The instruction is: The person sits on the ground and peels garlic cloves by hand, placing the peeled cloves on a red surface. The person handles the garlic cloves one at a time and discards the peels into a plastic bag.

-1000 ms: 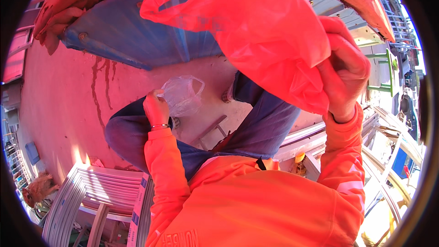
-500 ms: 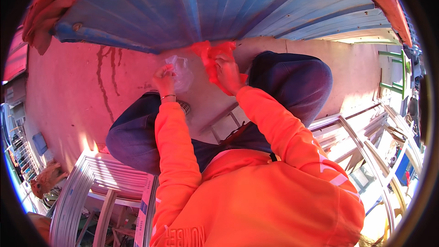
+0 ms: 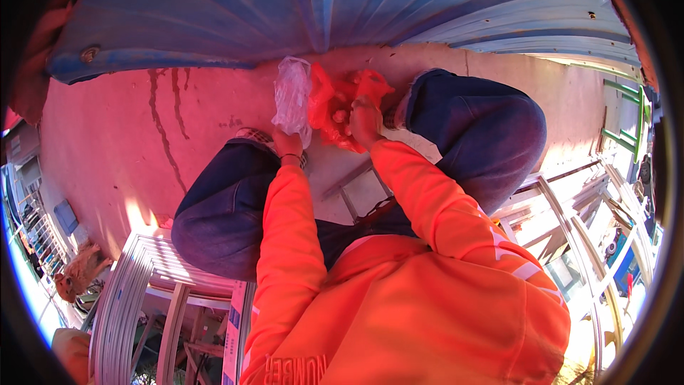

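Observation:
I am crouched, looking down past my orange sleeves and blue-jeaned knees. My left hand [image 3: 288,143] grips a clear crumpled plastic bag [image 3: 292,96] and holds it upright just above the concrete floor [image 3: 114,135]. Beside it my right hand [image 3: 365,120] is closed on a red-orange plastic bag [image 3: 335,103], bunched low between my knees. The two bags touch each other. What is inside them is hidden.
A blue corrugated metal sheet [image 3: 299,7] spans the top of the view. Stacked aluminium window frames [image 3: 142,299] lie at lower left, more frames [image 3: 570,221] at right. A metal frame piece [image 3: 349,192] lies under me. Dark streaks mark the floor at left.
My right hand has come down from high on the right with the red bag, which is now bunched low beside the clear bag. My left hand has lifted the clear bag upright.

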Motion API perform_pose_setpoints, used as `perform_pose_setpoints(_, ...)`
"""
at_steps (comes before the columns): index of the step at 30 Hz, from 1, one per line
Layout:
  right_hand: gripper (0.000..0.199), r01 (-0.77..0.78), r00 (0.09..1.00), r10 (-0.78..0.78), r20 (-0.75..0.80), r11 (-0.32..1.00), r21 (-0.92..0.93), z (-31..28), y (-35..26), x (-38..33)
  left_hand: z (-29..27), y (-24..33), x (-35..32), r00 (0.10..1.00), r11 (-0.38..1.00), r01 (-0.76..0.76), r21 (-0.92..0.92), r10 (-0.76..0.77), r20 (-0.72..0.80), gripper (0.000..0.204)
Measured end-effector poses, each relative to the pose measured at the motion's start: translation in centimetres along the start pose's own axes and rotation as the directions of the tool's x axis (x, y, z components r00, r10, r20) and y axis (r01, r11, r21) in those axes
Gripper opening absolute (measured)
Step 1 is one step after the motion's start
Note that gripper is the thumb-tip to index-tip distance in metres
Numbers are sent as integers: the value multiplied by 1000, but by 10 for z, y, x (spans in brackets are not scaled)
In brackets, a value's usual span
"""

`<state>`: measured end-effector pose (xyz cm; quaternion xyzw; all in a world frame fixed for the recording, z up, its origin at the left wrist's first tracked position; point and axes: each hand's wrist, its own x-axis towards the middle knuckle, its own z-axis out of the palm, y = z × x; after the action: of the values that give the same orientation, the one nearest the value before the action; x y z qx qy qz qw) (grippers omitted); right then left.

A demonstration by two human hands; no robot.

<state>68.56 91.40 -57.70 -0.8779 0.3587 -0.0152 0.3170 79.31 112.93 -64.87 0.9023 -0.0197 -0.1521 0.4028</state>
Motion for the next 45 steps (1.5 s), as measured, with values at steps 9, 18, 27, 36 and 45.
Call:
perform_pose_setpoints(9,9,184,981,-189,37,978,98,25,-56,-20,-5,12,1,970,980,182,78,-166,-175,70)
perform_pose_setpoints(18,14,88,996,-91,14,981,173,19,-33,-11,4,-1,3,907,917,386,97,-359,-219,78)
perform_pose_setpoints(27,30,492,800,-532,277,846,204,61,-93,6,0,27,-13,918,950,293,105,-249,-309,72)
perform_pose_setpoints(36,48,516,671,-560,485,823,237,141,-60,16,-24,88,-22,826,946,192,260,-13,-564,60)
perform_pose_setpoints(45,20,318,917,-340,207,939,133,54,-56,-16,9,105,2,993,990,37,-137,-21,113,37)
